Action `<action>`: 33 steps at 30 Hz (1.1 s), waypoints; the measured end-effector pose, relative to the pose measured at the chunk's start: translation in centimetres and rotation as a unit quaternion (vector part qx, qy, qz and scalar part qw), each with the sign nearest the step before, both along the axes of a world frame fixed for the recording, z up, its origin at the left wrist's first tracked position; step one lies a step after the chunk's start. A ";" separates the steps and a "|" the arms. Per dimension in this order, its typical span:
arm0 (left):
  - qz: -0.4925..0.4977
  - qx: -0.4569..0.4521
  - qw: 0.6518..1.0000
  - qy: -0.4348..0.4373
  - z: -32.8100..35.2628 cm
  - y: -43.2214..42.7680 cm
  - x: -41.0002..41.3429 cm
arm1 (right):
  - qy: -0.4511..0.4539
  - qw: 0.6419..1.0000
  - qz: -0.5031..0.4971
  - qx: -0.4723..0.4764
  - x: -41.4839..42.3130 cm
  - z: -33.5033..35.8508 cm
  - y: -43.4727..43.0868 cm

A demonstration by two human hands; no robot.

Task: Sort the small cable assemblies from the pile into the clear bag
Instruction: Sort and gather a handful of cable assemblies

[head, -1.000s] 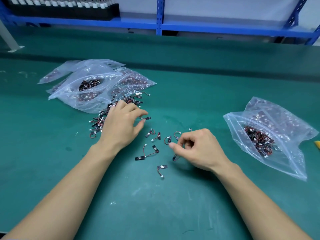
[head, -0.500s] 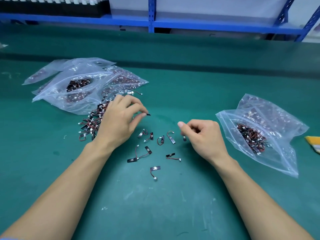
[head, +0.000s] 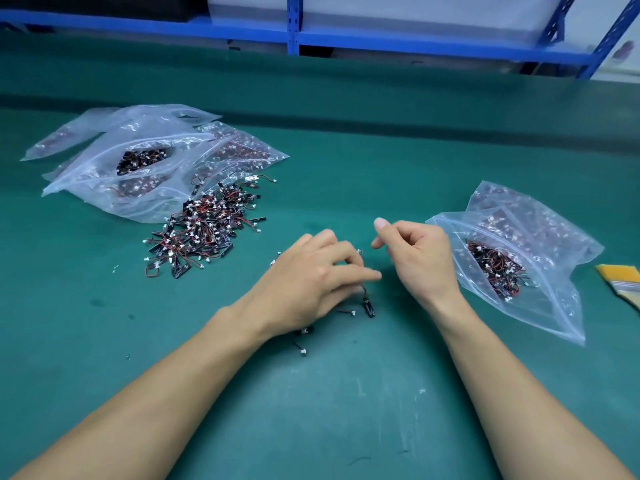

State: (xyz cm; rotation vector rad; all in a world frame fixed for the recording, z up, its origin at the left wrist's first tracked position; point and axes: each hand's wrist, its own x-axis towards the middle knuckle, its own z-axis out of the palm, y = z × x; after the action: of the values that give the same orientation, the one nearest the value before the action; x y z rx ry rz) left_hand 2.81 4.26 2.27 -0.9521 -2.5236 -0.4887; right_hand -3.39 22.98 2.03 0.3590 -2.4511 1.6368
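Reaching over a scatter of loose cable assemblies, the left hand [head: 311, 282] hovers low on a green work mat [head: 346, 417], its fingers bent and blurred; one black-tabbed cable assembly [head: 369, 304] lies at its fingertips, and two more [head: 348, 311] [head: 301, 348] show just below the palm; I cannot tell whether the fingers have closed on any of them.

The right hand [head: 419, 258] is raised just beside the left, forefinger and thumb tips near each other with a small gap, the other fingers curled; nothing shows between them, so whether it holds a part cannot be told.

The main pile of assemblies [head: 204, 233] sits beyond and outward of the left hand, touching a heap of filled plastic bags [head: 104, 188]; the clear bag [head: 547, 306], mouth facing the right hand and partly filled, lies just outside that hand.

To do this step well, probably pinch each assembly by its stiff black tab, not the thin wire; lift it free so the leads do not snag neighbours; carry it fully past the bag's lip.
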 end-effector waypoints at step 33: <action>0.052 0.050 0.977 -0.198 -0.8 -7.0 1.7 | 0.145 0.882 0.236 0.382 4.8 0.0 -3.2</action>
State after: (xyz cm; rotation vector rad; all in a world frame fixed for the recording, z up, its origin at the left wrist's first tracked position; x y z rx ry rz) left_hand 4.53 -2.71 1.46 -0.7396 -2.8481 -0.8357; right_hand 1.42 19.76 2.06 1.2813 -2.7745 0.5372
